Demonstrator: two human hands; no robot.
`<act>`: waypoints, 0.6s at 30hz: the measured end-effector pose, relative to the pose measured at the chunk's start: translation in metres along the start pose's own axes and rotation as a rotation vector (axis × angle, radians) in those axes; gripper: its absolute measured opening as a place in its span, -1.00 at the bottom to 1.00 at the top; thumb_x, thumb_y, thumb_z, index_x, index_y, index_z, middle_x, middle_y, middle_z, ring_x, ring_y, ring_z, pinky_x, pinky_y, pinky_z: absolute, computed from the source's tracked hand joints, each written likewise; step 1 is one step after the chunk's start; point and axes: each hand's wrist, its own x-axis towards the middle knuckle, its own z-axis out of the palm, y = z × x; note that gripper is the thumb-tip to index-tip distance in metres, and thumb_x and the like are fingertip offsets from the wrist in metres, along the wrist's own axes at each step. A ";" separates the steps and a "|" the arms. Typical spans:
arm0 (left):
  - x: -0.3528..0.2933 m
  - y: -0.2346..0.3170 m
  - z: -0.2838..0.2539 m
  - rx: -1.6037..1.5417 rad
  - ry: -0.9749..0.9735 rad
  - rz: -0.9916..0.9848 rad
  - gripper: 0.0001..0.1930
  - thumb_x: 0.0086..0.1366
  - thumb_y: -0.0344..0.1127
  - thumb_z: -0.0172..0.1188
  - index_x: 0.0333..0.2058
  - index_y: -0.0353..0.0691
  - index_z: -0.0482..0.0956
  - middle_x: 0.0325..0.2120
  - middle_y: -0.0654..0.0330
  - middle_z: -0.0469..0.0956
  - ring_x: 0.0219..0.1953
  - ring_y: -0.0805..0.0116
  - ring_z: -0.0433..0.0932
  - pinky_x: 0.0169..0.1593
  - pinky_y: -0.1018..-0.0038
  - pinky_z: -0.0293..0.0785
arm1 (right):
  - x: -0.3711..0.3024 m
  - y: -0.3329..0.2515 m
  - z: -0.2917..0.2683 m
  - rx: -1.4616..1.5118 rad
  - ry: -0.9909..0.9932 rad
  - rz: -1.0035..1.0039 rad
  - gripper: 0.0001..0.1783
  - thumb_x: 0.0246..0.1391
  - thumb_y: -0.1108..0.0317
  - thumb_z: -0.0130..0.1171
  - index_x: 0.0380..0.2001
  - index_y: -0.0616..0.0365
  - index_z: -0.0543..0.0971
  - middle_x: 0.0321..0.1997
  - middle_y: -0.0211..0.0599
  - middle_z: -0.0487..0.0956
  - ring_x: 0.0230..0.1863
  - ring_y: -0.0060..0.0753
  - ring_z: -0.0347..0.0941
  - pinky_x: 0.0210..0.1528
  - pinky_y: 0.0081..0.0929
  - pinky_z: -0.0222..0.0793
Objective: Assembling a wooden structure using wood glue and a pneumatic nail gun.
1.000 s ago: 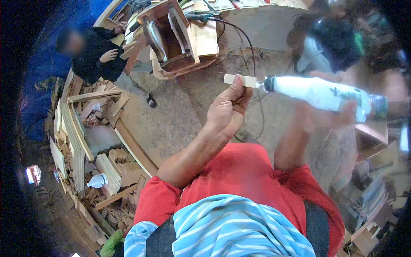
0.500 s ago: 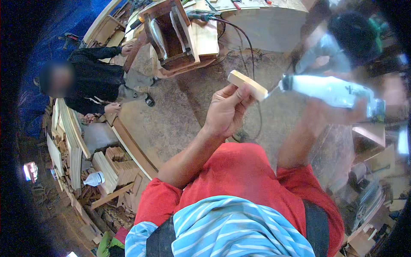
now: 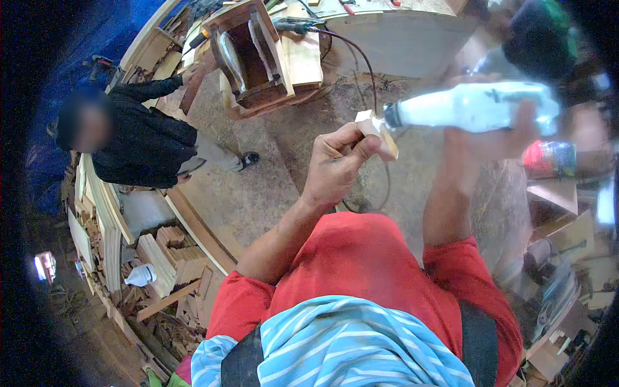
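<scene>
In front of my chest, my left hand (image 3: 340,158) pinches a small pale wood block (image 3: 388,147) between thumb and fingers. The block is turned so that one pale face points up and to the right. My right hand (image 3: 493,143), blurred by motion, is wrapped round the lower side of a white plastic bottle (image 3: 474,106) with a dark cap. The bottle lies nearly level, its capped end pointing left. Its tip is right at the block's upper end; whether they touch I cannot tell.
A person in dark clothes (image 3: 138,132) is at the left beside long boards. A brown wooden piece (image 3: 271,93) and a corded power tool (image 3: 296,26) are at the far side. Another person (image 3: 541,42) is at the far right. Wood offcuts and a white jug (image 3: 141,275) lie at left.
The bottle has moved left and slightly up, its tip now at the block. My left hand has turned the block. The person at the left has leaned and shifted a hand.
</scene>
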 end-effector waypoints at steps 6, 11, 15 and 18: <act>0.005 0.000 -0.002 -0.033 -0.011 0.028 -0.83 0.35 -0.36 0.12 -0.28 -0.35 0.61 -0.35 0.20 0.63 -0.22 0.50 0.51 -0.01 0.51 0.40 | -0.001 0.004 -0.008 0.036 -0.052 0.061 -0.47 -0.03 -0.06 0.06 -0.31 0.30 0.49 -0.54 -0.01 0.57 -0.50 -0.02 0.56 -0.37 -0.08 0.55; 0.009 -0.002 -0.009 -0.018 -0.043 0.078 -0.81 0.35 -0.33 0.14 -0.31 -0.35 0.62 -0.30 0.17 0.61 -0.20 0.46 0.50 0.02 0.45 0.39 | -0.016 0.003 -0.020 -0.176 0.028 0.040 -0.48 -0.01 -0.05 0.04 -0.28 0.28 0.49 -0.47 -0.02 0.57 -0.44 -0.03 0.56 -0.32 -0.02 0.53; 0.008 -0.006 -0.011 -0.065 -0.005 0.090 -0.84 0.35 -0.39 0.12 -0.29 -0.37 0.61 -0.30 0.19 0.60 -0.23 0.49 0.51 -0.03 0.49 0.42 | -0.019 0.005 -0.026 0.101 -0.046 0.125 -0.51 -0.01 0.01 0.08 -0.27 0.30 0.49 -0.45 -0.04 0.57 -0.42 -0.01 0.56 -0.28 0.00 0.52; 0.010 -0.002 -0.007 -0.038 0.042 0.106 -0.87 0.36 -0.46 0.09 -0.27 -0.38 0.60 -0.37 0.22 0.61 -0.27 0.53 0.54 -0.09 0.54 0.46 | -0.020 0.004 -0.026 0.116 -0.057 0.130 -0.53 -0.02 0.05 0.10 -0.26 0.30 0.49 -0.43 -0.04 0.57 -0.42 -0.01 0.54 -0.28 -0.03 0.51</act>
